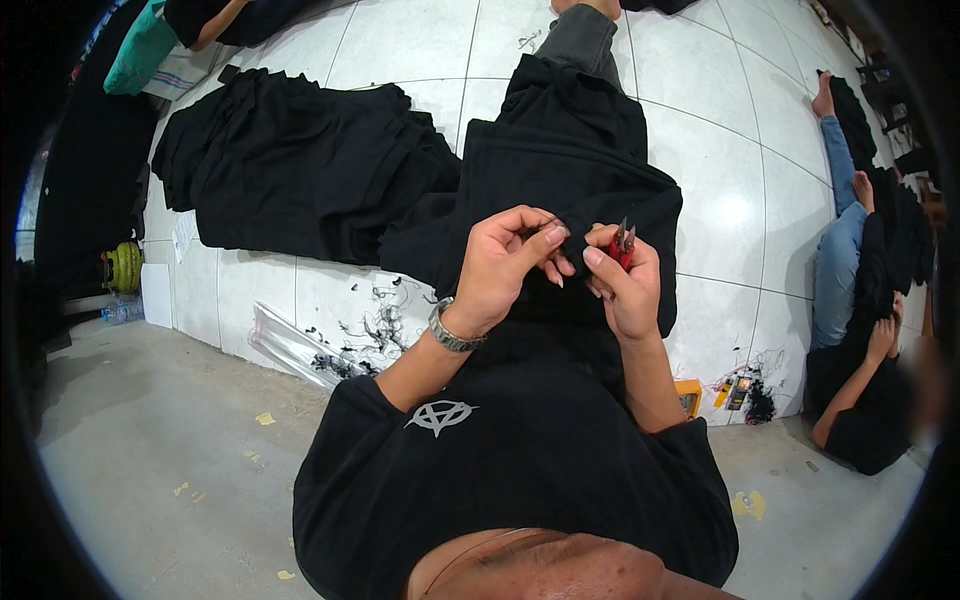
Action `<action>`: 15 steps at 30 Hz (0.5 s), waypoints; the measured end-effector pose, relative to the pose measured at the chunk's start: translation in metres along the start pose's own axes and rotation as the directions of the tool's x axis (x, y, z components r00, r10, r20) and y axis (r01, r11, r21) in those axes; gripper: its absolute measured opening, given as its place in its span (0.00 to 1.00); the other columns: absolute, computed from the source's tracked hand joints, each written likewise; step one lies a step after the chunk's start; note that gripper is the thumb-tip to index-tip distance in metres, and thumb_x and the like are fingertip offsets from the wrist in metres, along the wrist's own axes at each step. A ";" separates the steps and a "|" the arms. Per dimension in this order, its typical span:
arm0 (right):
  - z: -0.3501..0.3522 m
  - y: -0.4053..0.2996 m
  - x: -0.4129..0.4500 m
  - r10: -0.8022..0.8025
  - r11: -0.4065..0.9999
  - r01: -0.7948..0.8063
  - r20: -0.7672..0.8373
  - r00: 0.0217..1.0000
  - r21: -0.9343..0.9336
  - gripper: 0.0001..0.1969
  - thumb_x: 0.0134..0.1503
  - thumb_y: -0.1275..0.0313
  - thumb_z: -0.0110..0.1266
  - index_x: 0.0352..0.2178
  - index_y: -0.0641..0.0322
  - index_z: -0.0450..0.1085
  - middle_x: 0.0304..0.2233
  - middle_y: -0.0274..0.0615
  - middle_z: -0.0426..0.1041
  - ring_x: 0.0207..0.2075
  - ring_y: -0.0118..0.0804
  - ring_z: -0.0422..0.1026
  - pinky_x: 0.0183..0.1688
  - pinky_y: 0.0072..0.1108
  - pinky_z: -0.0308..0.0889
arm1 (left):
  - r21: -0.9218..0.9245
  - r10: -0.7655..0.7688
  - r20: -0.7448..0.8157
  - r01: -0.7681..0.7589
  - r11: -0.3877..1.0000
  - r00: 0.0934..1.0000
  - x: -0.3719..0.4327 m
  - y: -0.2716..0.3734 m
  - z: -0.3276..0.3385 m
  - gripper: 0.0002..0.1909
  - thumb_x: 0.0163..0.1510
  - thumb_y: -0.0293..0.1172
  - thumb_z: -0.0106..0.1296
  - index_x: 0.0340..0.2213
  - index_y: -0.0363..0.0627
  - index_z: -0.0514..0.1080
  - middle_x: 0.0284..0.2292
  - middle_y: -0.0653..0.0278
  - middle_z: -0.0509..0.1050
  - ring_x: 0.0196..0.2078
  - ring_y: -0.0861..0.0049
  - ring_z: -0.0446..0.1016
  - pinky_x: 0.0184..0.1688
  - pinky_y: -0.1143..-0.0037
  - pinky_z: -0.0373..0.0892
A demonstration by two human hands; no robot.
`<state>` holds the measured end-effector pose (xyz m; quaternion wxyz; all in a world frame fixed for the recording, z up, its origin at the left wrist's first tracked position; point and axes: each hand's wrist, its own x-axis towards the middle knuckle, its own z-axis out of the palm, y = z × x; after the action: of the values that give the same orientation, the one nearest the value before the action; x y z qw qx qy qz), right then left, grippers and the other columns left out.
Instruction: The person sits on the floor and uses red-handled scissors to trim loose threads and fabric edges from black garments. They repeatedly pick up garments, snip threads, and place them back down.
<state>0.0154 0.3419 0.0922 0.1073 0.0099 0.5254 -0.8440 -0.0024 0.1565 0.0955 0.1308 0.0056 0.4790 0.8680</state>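
Observation:
Black cloth point(562, 161) lies over my lap and legs. My left hand point(502, 259), with a metal-band watch point(453, 330) at the wrist, pinches a piece of this cloth between thumb and fingers. Whether a loose thread is also in that pinch is too dark to tell. Close by on the right, my right hand point(628, 281) holds red-handled thread snips point(622, 246), their two pointed blades upward and slightly apart. The thumb and forefinger of the same hand also grip the cloth edge. Dark folds hide some of the fingertips.
A stack of black garments point(300, 165) sits on the white tiles to the left. Thread scraps point(379, 330) and a clear plastic sheet point(289, 345) lie nearer. At right are a yellow-framed item point(688, 397) and a thread clump point(760, 405). Another person point(840, 262) sits far right.

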 end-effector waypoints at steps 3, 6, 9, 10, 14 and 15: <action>0.010 -0.004 -0.001 -0.134 0.960 0.126 -0.016 0.991 -0.250 0.04 0.60 0.77 0.59 0.34 0.66 0.73 0.28 0.29 0.71 0.25 0.15 0.64 0.29 0.10 0.58 | 0.102 0.085 0.003 -0.085 0.991 0.996 -0.002 -0.002 0.002 0.05 0.61 0.21 0.56 0.37 0.30 0.74 0.34 0.59 0.77 0.29 0.78 0.79 0.29 0.81 0.76; 0.017 -0.002 0.003 -0.191 0.932 0.168 -0.040 0.981 -0.321 0.04 0.60 0.76 0.60 0.33 0.65 0.72 0.28 0.28 0.71 0.26 0.15 0.66 0.30 0.10 0.59 | 0.153 0.150 0.015 -0.150 0.977 0.989 -0.003 -0.001 0.004 0.05 0.61 0.21 0.56 0.37 0.30 0.74 0.34 0.59 0.77 0.29 0.79 0.79 0.30 0.81 0.76; 0.015 -0.002 0.001 -0.224 0.915 0.184 -0.073 0.972 -0.359 0.04 0.61 0.75 0.60 0.33 0.64 0.72 0.27 0.27 0.70 0.25 0.14 0.64 0.28 0.11 0.57 | 0.114 0.117 -0.016 -0.114 0.987 0.993 -0.005 0.004 0.005 0.05 0.62 0.22 0.55 0.36 0.31 0.74 0.33 0.60 0.77 0.29 0.79 0.78 0.29 0.81 0.76; 0.014 0.000 0.001 -0.189 0.939 0.155 -0.084 0.978 -0.306 0.04 0.61 0.74 0.60 0.33 0.64 0.72 0.27 0.27 0.69 0.24 0.14 0.63 0.27 0.11 0.57 | 0.102 0.091 -0.026 -0.088 0.991 0.996 -0.006 0.003 0.004 0.05 0.62 0.23 0.55 0.36 0.31 0.74 0.33 0.60 0.77 0.28 0.79 0.78 0.28 0.82 0.76; 0.012 0.004 0.000 -0.096 0.984 0.078 -0.107 0.990 -0.160 0.05 0.62 0.73 0.59 0.33 0.63 0.72 0.27 0.27 0.67 0.23 0.15 0.60 0.24 0.12 0.54 | 0.066 -0.038 -0.019 0.039 0.997 0.999 -0.006 0.004 -0.002 0.07 0.62 0.26 0.57 0.35 0.31 0.74 0.31 0.60 0.77 0.25 0.81 0.77 0.25 0.83 0.73; 0.013 0.004 0.000 -0.086 0.988 0.070 -0.108 0.990 -0.140 0.05 0.62 0.72 0.59 0.33 0.63 0.72 0.27 0.27 0.67 0.23 0.15 0.60 0.23 0.13 0.53 | 0.073 -0.059 0.004 0.059 0.996 0.998 -0.006 0.004 -0.002 0.08 0.62 0.27 0.57 0.35 0.32 0.74 0.30 0.61 0.77 0.25 0.81 0.77 0.25 0.83 0.73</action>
<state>0.0175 0.3289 0.0941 0.0446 0.0302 0.5869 -0.8078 0.0021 0.1510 0.0981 0.1574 -0.0013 0.5100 0.8457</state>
